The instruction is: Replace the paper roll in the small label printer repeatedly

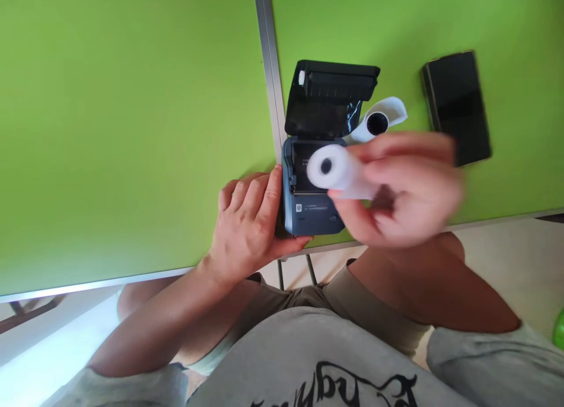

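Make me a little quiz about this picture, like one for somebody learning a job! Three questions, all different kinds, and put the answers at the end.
1. Look at the little machine. True or false: its lid is shut.
2. Which hand holds a white roll?
3. Fill in the gap: the flat black object lies on a ____ table.

Key
1. False: the lid stands open.
2. The right hand. The left hand is against the machine's side.
3. Green.
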`<action>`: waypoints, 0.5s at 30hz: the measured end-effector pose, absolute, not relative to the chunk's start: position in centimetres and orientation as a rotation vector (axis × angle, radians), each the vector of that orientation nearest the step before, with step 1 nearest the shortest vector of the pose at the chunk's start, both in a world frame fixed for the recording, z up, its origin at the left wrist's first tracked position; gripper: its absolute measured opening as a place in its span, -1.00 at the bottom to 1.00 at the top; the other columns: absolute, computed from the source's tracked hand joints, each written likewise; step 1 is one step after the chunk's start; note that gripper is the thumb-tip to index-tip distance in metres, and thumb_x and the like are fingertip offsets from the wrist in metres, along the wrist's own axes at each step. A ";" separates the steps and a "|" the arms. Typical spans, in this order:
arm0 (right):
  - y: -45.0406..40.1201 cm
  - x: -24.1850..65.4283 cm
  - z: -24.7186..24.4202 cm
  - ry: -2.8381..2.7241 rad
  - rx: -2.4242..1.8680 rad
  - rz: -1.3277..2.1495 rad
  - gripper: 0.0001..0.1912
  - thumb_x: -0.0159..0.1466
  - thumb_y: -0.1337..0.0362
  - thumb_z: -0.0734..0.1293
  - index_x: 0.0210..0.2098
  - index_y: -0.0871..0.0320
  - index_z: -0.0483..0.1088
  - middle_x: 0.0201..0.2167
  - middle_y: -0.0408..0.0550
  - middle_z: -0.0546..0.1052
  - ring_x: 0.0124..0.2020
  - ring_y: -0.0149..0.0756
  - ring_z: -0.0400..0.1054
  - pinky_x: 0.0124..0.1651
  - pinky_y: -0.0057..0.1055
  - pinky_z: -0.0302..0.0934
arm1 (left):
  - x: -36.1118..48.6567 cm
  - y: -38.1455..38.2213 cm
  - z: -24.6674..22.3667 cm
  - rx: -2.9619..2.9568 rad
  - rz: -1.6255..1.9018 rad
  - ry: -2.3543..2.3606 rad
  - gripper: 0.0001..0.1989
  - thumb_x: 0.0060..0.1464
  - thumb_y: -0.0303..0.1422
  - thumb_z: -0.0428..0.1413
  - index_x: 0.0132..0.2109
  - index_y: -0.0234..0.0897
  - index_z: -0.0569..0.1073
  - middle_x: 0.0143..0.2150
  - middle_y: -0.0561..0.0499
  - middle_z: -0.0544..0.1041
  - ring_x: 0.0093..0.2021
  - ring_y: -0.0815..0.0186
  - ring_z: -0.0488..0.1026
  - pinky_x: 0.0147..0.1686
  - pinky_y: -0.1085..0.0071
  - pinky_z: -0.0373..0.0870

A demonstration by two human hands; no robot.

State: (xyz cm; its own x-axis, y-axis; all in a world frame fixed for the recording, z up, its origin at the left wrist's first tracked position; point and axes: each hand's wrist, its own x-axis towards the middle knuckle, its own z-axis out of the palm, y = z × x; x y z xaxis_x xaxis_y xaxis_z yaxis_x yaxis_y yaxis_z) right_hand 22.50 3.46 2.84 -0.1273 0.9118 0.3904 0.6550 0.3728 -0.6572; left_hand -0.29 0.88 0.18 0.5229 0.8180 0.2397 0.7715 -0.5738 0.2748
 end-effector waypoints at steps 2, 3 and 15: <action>3.4 21.5 3.0 -1.924 -1.219 0.365 -0.71 0.24 0.31 0.43 -0.10 -0.18 0.39 -0.09 -0.19 0.58 -0.04 -0.18 0.52 0.02 -0.11 0.47 | -0.3 0.9 0.2 2.606 0.525 1.377 -0.01 0.24 0.26 -0.06 0.46 -0.52 0.11 0.12 -0.35 0.53 0.06 -0.06 0.45 0.09 0.10 0.23; 3.6 21.2 3.1 -1.943 -1.172 0.341 -0.69 0.23 0.40 0.41 -0.12 -0.13 0.38 -0.10 -0.16 0.58 -0.06 -0.18 0.52 0.02 -0.11 0.46 | -0.3 0.8 0.2 2.601 0.527 1.374 -0.02 0.24 0.24 -0.04 0.46 -0.51 0.10 0.12 -0.35 0.53 0.07 -0.06 0.45 0.10 0.10 0.23; 4.8 21.8 3.4 -2.035 -1.190 0.337 -0.76 0.23 0.46 0.40 -0.24 -0.02 0.37 -0.15 -0.11 0.62 -0.08 -0.19 0.58 -0.01 -0.13 0.48 | -0.5 0.7 0.1 2.595 0.500 1.343 -0.03 0.27 0.21 -0.05 0.45 -0.57 0.11 0.14 -0.36 0.53 0.12 -0.06 0.44 0.16 0.08 0.21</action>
State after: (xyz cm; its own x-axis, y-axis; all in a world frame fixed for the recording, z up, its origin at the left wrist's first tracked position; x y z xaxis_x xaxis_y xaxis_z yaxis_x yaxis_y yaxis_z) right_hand 21.75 4.79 3.44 -0.2939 0.8342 0.4666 0.6390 0.5345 -0.5532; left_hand -0.45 0.66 0.15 0.5361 0.8167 0.2135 0.7573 -0.5771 0.3058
